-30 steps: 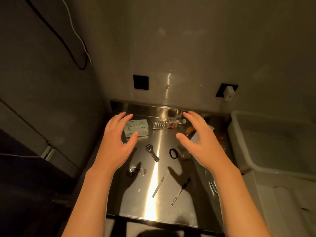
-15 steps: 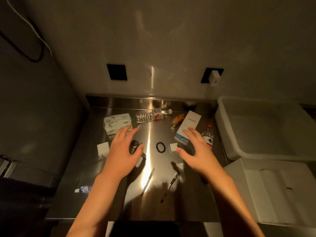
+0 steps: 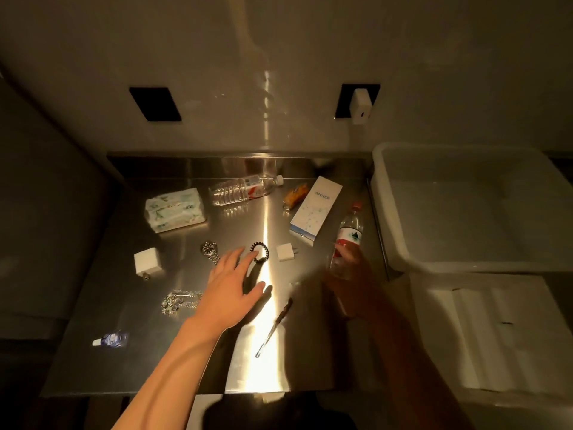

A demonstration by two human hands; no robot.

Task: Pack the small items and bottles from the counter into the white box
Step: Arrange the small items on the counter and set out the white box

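Steel worktop [image 3: 173, 352] under warm, dim light, scattered with small things. Left hand [image 3: 231, 287] flat and spread low over the middle, fingers splayed, holding nothing, fingertips [image 3: 248, 259] just beside a black beaded bracelet [image 3: 259, 251] and near a wristwatch [image 3: 210, 251]. Right hand [image 3: 356, 274] in shadow and blurred, wrapped around the lower part of a small red-labelled bottle [image 3: 348, 237], tilted with its red cap pointing away, close to the right edge of the worktop; exact finger placement hard to make out. At the back, a clear plastic water bottle [image 3: 243, 190] lying on its side, an orange-wrapped item [image 3: 295, 195] beside it, and a white carton [image 3: 316, 211] lying flat between that and the held bottle. Pack of tissues [image 3: 175, 210] at back left. White charger cube [image 3: 148, 262] towards the left, a smaller white plug [image 3: 286, 252] just right of the bracelet. Silver chain [image 3: 179, 301] left of the wrist, tiny blue-labelled bottle [image 3: 110, 339] near the front left corner, slim pen-like tool [image 3: 274, 327] lying diagonally towards the front. White box [image 3: 390, 193] to the right of the worktop, open, well apart from the left hand; contents not discernible. White foam lid [image 3: 483, 336] in front of it. On the wall, a white adapter [image 3: 361, 105] in a dark socket.
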